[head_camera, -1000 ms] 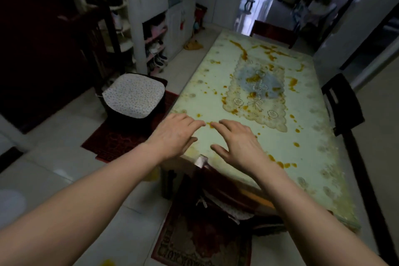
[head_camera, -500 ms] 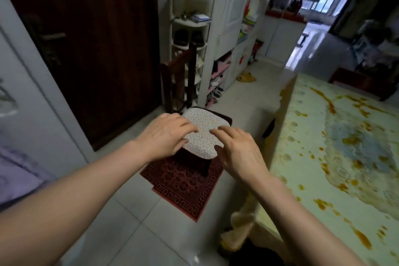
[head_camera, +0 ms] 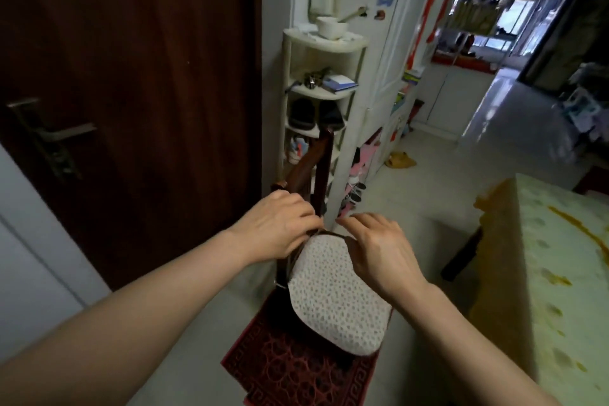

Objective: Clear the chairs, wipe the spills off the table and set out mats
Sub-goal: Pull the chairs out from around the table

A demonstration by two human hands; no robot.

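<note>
Both your bare forearms run in from the bottom corners and converge at frame centre. Your left hand (head_camera: 280, 227) sits back-up, just left of centre, fingers curled down and pointing right. Your right hand (head_camera: 379, 250) sits just right of centre, back-up, fingers bent and pointing up-left, fingertips near the left hand's. Whether either actually grips anything: can't tell.

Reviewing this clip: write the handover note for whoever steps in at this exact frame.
Left hand: fingers curled at the back edge of the chair cushion; grip not clearly visible.
Right hand: relaxed, resting on the cushion's far right edge.
The cushion lies on the dark wooden chair, which stands on a red rug beside the table.
Done: nothing visibly finished.
Left: clear the chair, wipe the orange spills off the table, set out mats. No mats or cloth in view.
</note>
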